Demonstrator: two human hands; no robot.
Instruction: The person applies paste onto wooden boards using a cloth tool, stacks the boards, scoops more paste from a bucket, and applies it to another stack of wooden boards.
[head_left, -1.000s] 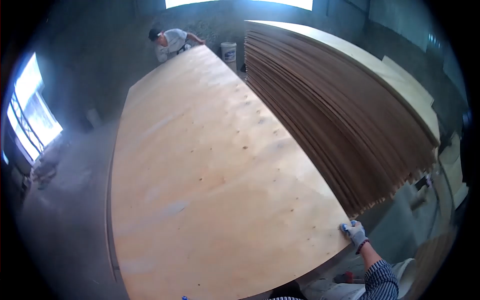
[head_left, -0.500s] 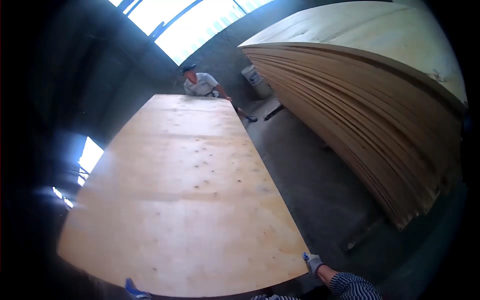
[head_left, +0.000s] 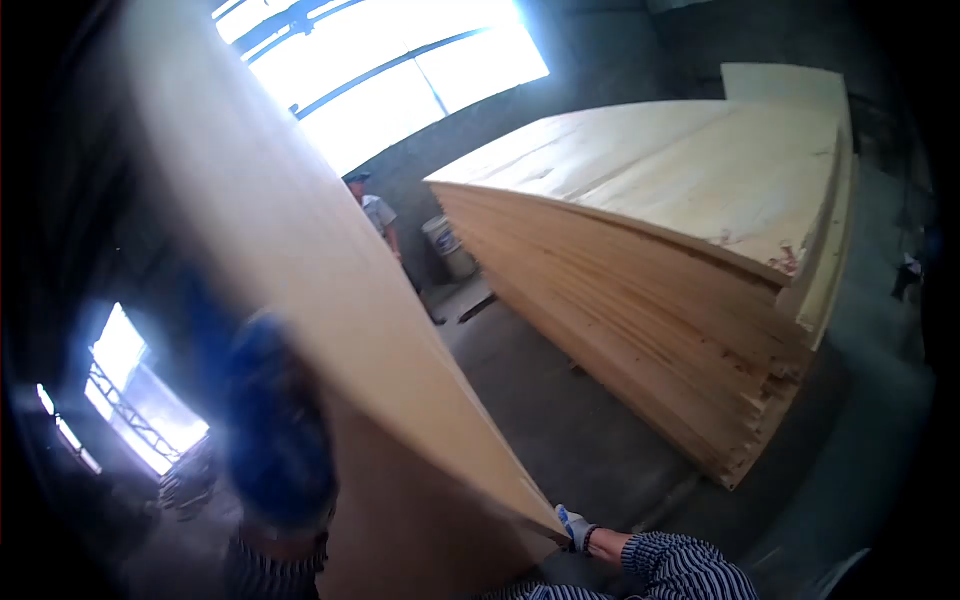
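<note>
A large plywood sheet [head_left: 330,260] stands steeply tilted in front of me, its near part bent. My right hand [head_left: 575,527], in a white and blue glove, grips the sheet's lower right corner. Close to the camera on the left, my left hand [head_left: 280,430] is raised in a blue glove against the sheet's near edge. Motion blurs it, and its fingers cannot be made out. Beyond the sheet a person [head_left: 377,212] stands at its far end, partly hidden behind it.
A tall stack of plywood sheets [head_left: 620,300] stands to the right, with a pale board upright behind it. A white bucket [head_left: 449,247] is on the floor near the far wall. Bright windows are at the back and left.
The sheet has swung from nearly flat to a steep tilt, its left side raised. My left hand has risen with that edge. The other person now stands more upright. The view has shifted too.
</note>
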